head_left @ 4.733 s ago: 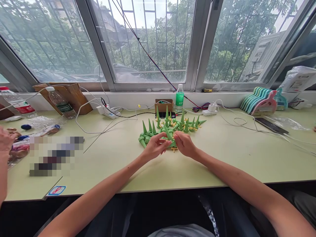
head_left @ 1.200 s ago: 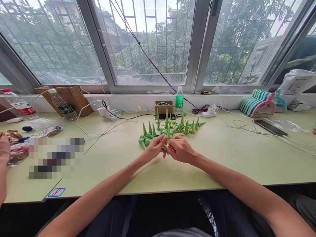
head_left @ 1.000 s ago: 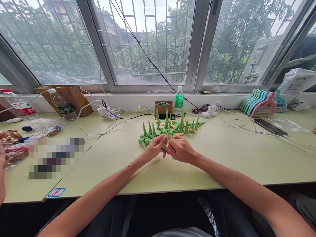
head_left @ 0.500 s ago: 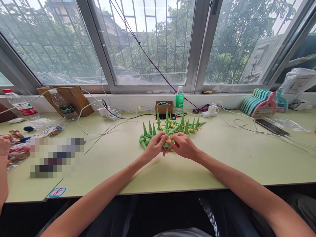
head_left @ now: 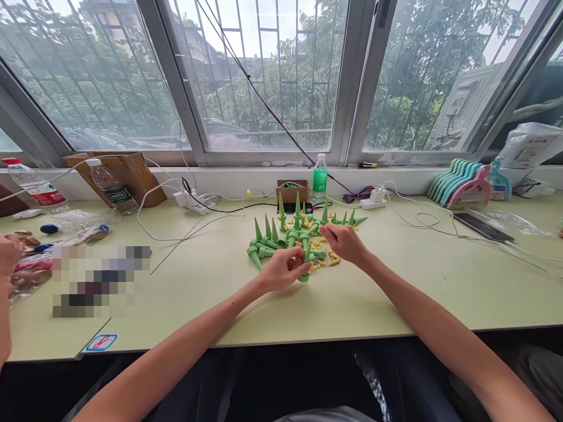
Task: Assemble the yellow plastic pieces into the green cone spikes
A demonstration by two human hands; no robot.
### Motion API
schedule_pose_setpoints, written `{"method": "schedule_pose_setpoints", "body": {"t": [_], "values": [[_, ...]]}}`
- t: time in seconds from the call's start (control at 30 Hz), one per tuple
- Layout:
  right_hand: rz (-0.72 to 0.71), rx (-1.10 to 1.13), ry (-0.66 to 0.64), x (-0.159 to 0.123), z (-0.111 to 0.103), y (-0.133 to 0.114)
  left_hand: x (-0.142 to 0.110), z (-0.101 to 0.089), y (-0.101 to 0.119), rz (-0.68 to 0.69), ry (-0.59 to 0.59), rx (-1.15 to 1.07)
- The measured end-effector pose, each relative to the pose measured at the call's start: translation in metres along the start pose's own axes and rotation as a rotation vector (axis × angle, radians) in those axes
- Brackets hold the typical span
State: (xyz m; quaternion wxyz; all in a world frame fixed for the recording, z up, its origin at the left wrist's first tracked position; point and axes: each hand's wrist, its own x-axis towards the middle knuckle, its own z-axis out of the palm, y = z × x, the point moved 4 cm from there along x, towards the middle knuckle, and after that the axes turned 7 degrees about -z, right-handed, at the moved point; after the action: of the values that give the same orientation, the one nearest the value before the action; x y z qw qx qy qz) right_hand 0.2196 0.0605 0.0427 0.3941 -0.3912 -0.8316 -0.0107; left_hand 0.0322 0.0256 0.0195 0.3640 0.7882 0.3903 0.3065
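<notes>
My left hand (head_left: 284, 269) is closed round a green plastic watering spike (head_left: 307, 256), its tip upward and its wide end near the tabletop. My right hand (head_left: 345, 241) hovers over the right part of the pile with fingers curled together; whatever it pinches, if anything, is hidden. In front of both hands spreads a pile of green watering spikes (head_left: 264, 253), some upright on their wide ends, others lying down. Small yellow valve pieces (head_left: 334, 258) are scattered among them, and several lie between my hands.
Behind the pile stand a small cardboard box (head_left: 292, 192) and a green-labelled bottle (head_left: 320, 179). White cables and a phone (head_left: 484, 227) lie to the right, near pastel hangers (head_left: 460, 183). At far left, another person's hand (head_left: 9, 255) is near bagged items.
My hands have come apart. The right hand moved right and away over the pile, while the left shifted slightly right and lower, still gripping a green spike.
</notes>
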Motion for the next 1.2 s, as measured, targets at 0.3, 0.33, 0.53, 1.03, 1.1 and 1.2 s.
{"method": "schedule_pose_setpoints", "body": {"t": [0.3,0.33,0.53,1.03,1.1,1.2], "values": [[0.099,-0.193,-0.25,-0.002,0.012,0.013,-0.002,-0.001,0.003,0.109,-0.028,0.331],[0.107,-0.205,-0.273,-0.003,0.014,0.014,-0.002,-0.001,0.003,0.115,-0.026,0.344],[0.135,-0.217,-0.372,-0.007,0.023,0.024,-0.001,-0.002,0.004,0.132,0.005,0.37],[0.128,-0.215,-0.407,-0.008,0.036,0.03,0.001,-0.008,0.004,0.045,0.183,0.234],[0.124,-0.216,-0.406,-0.008,0.038,0.031,0.001,-0.008,0.004,0.054,0.177,0.229],[0.125,-0.221,-0.403,-0.008,0.039,0.031,0.001,-0.007,0.005,0.073,0.177,0.238]]}}
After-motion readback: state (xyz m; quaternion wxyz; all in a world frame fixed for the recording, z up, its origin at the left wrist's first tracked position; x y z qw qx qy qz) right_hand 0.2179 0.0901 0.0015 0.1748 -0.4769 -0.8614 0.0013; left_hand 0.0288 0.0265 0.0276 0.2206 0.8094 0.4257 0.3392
